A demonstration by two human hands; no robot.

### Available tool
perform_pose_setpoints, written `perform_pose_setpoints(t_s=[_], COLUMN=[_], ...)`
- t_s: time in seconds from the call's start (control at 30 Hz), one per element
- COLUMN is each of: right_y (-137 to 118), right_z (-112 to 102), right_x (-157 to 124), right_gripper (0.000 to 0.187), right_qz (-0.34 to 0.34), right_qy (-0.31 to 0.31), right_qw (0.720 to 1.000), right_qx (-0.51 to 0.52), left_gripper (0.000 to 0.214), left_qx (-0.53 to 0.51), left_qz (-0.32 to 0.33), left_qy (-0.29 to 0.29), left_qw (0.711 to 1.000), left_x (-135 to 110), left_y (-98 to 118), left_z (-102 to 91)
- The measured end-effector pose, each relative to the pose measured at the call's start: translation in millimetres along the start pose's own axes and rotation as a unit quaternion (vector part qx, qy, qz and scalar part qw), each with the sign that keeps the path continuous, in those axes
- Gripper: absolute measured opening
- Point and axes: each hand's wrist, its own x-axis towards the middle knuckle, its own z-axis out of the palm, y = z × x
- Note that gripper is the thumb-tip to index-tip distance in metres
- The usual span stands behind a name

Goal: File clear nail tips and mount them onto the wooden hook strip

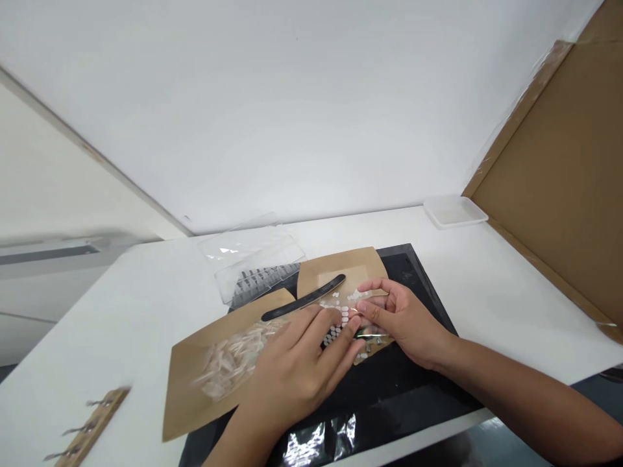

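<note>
A small clear plastic sheet with rows of white oval pieces [344, 316] is between my hands. My left hand [304, 370] has its fingers closed on the sheet's left side. The thumb and fingers of my right hand [406, 318] pinch its right edge, close to my left fingertips. Small loose white pieces lie on the brown paper [341, 263] under the hands. Just beyond my left fingers is a curved black nail file [304, 298]. Clear, nail-tip-like pieces [233, 360] are heaped on a second brown paper [187, 376], left of my left hand.
A glossy black mat [394, 395] lies beneath the papers. Behind are a clear plastic case [257, 266] and a shallow translucent tray [455, 213]. A wooden strip with metal hooks [92, 431] is at the left front. Cardboard [559, 168] stands at the right.
</note>
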Motion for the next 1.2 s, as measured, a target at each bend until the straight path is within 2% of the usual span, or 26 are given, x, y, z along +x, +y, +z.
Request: perform_pose_setpoints(t_s=[0.1,0.3,0.53,0.7,0.77,0.83,0.87,0.93,0.97,1.07,1.2], right_y=[0,1,1,-11,-25,-41,-48,-61,-65,-68,-63], right_z=[-1,-3,-8,-27,-45,-70,-86,-117,-133,-170,-191], right_x=[2,7,13,26,34,42,46,52,55,60,64], right_gripper=[0.049,0.047,0.050,0.049,0.048,0.046,0.046,0.046,0.044,0.034,0.020], right_qz=[-0.010,-0.047,-0.067,-0.131,-0.179,-0.224,-0.243,-0.245,-0.236,-0.211,-0.199], right_qy=[0.004,0.010,0.001,0.055,0.104,0.152,0.169,0.176,0.172,0.176,0.192], right_qw=[1.000,0.999,0.997,0.985,0.967,0.937,0.916,0.856,0.843,0.807,0.740], right_qx=[-0.004,-0.024,-0.035,-0.102,-0.148,-0.222,-0.272,-0.420,-0.451,-0.522,-0.613], left_gripper=[0.019,0.025,0.032,0.039,0.049,0.063,0.070,0.081,0.083,0.078,0.058], left_qx=[-0.001,-0.077,-0.117,-0.100,-0.105,-0.113,-0.117,-0.125,-0.125,-0.117,-0.103], left_qz=[-0.015,-0.074,-0.097,-0.114,-0.140,-0.161,-0.169,-0.189,-0.197,-0.196,-0.212], left_qy=[0.007,0.025,0.039,0.089,0.104,0.112,0.121,0.144,0.155,0.165,0.166], left_qw=[1.000,0.994,0.988,0.984,0.979,0.974,0.971,0.963,0.960,0.960,0.958], left_x=[0,-1,-4,-7,-8,-9,-10,-13,-14,-20,-33], left_y=[-1,-3,-2,-8,-10,-11,-11,-11,-11,-14,-20], left_z=[1.1,7.9,10.5,15.7,17.5,19.3,20.3,23.0,24.4,26.6,12.7])
